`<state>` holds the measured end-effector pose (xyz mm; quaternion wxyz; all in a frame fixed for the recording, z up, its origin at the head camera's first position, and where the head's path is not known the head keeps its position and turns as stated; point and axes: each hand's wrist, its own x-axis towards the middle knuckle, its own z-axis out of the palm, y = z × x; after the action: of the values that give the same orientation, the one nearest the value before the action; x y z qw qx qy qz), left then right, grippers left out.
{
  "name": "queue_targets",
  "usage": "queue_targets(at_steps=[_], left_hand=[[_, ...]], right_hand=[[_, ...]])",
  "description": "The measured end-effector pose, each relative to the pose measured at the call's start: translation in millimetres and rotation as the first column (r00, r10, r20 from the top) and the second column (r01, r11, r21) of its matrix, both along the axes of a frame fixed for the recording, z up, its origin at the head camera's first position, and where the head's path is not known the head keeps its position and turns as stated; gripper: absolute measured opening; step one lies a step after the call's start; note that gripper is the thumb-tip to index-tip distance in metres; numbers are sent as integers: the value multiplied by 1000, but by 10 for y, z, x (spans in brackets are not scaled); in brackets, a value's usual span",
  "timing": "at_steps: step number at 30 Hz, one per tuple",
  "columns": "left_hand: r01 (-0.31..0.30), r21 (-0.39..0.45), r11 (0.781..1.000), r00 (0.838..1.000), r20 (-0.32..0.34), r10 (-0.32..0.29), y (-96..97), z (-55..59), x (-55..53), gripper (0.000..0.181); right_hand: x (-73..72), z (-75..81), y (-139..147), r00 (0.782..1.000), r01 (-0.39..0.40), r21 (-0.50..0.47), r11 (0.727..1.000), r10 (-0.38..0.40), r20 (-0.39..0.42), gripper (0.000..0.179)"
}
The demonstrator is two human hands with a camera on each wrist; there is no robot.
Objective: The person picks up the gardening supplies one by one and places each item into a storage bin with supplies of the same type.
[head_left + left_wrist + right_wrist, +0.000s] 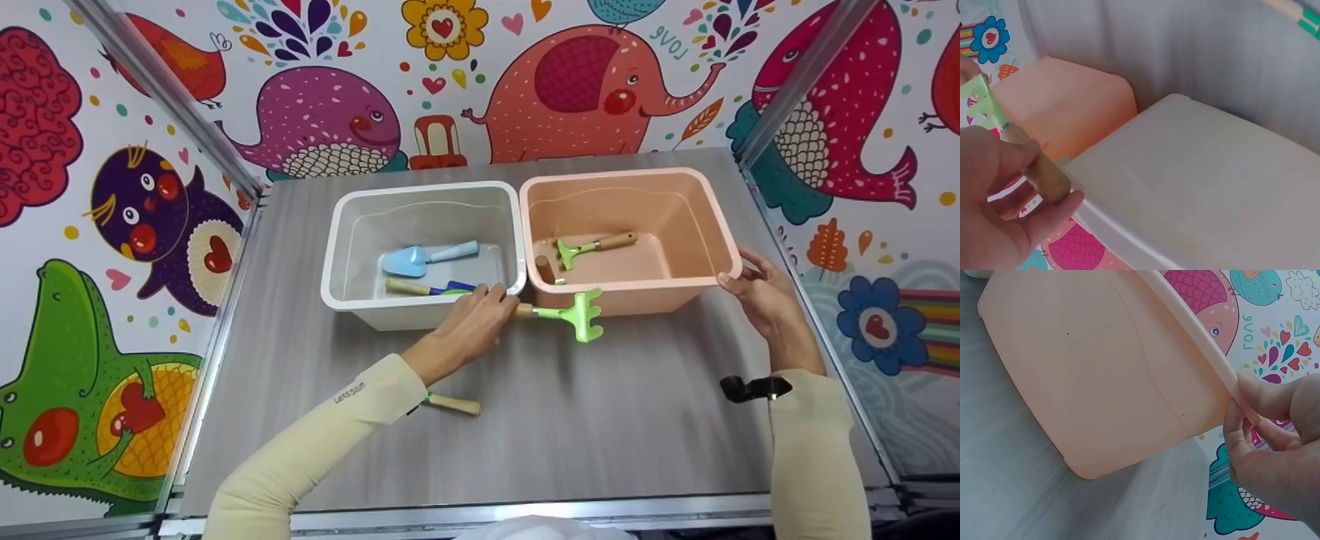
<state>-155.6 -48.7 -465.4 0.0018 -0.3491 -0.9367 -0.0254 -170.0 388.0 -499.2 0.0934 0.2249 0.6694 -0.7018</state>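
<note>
My left hand [472, 322] grips the wooden handle of a small light-green hand rake [582, 316], close by the front rims where the two bins meet. Its tined head points right, in front of the peach bin [630, 300]. In the left wrist view the thumb and fingers wrap the wooden handle [1044, 174]. My right hand [769, 300] pinches the peach bin's front right corner; the right wrist view shows thumb and fingers on the rim [1224, 365]. Inside that bin lies another green rake [568, 253] and a short wooden handle [545, 268], partly hidden.
In the white bin [390, 319] lie a light-blue trowel [409, 261] and a wooden-handled blue tool [411, 287], partly covered by my left hand. A wooden handle with green [456, 405] lies on the grey table beside my left sleeve. Patterned walls enclose the table.
</note>
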Motion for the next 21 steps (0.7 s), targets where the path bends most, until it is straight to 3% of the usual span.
queue_targets(at_steps=[8, 14, 17, 21], left_hand=[[-6, 13, 1000, 1000, -10, 6, 77, 81, -80, 28], [-8, 83, 997, 1000, -25, 10, 107, 128, -195, 20], [-36, 114, 993, 999, 18, 34, 107, 140, -258, 19], [-91, 147, 985, 989, 132, 72, 120, 165, -327, 23]], right_hand=[[6, -16, -5, 1000, 13, 16, 1000, -13, -6, 95], [15, -21, 4, 1000, 19, -7, 1000, -20, -20, 92], [20, -20, 1, 1000, 19, -10, 1000, -20, -24, 92], [20, -22, -6, 1000, 20, -6, 1000, -20, -22, 93]])
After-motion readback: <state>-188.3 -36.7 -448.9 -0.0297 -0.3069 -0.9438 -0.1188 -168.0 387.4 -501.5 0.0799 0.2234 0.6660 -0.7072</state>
